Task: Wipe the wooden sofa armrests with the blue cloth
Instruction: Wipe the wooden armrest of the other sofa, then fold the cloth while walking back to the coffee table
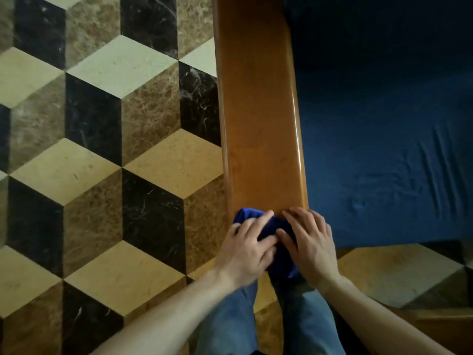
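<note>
A: Where is the cloth right now?

B: The bunched deep-blue cloth (275,235) sits on the near end of the long glossy honey-brown wooden armrest (258,124), low and centre in the frame, with part of it drooping over the end. The left hand (247,248) lies flat on its left part, fingers spread and pressing down rather than curled round it. The right hand (308,242) presses likewise on the right side, fingertips reaching onto bare wood.

A: What might go wrong from here?

B: Neither hand appears to grip the cloth; both only pin it. If they push up the frame along the armrest, I'd judge the hanging part could drag, or the bundle roll up, so that bare palms slide on the varnish. The rounded, shiny edges could also let the cloth slip off sideways.

A: Anything in the way?

B: The armrest top looks bare all the way up. To its right lies the dark blue wrinkled sofa seat (384,149); to its left, the cube-patterned marble floor (102,149). The person's blue-jeaned legs (268,321) stand close against the armrest end, at lower centre.
</note>
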`<state>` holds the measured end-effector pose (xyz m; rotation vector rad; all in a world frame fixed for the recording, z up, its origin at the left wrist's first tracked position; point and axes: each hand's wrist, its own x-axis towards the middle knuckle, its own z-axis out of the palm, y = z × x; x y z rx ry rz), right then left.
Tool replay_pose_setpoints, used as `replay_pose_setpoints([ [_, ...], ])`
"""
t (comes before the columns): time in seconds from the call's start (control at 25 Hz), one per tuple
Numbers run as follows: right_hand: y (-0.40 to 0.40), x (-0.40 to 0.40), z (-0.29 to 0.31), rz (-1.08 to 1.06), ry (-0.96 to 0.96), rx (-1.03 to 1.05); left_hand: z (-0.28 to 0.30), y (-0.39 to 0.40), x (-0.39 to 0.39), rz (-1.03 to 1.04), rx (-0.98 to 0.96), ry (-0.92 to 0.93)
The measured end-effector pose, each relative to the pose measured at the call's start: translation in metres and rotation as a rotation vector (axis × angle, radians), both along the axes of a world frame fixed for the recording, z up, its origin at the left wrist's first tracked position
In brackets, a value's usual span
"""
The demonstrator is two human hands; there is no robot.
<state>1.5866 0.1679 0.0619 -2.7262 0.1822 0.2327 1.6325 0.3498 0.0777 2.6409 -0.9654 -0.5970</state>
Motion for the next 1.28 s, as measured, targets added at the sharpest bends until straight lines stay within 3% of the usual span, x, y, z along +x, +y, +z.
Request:
replay_pose_setpoints([
  [0.2,-0.001,0.004,0.017,-0.042,0.226,0.087,0.012,0.017,0.057,0.061,0.205,0.048],
  [0.4,-0.004,0.006,0.034,-0.186,0.426,0.217,0.024,0.006,0.056,0.157,0.142,0.205],
  [0.52,-0.009,0.003,0.043,-0.228,0.424,0.255,0.034,0.014,0.052,0.205,0.09,0.293],
  [0.64,-0.012,-0.002,0.058,-0.318,0.397,0.425,0.049,0.026,0.054,0.195,-0.004,0.405],
  [0.88,-0.01,0.002,0.137,-0.395,0.105,0.549,0.116,0.036,0.063,0.242,-0.446,0.286],
  [1.28,-0.038,0.029,0.333,-0.397,-0.496,0.807,0.319,-0.012,0.106,0.175,-0.916,0.067],
])
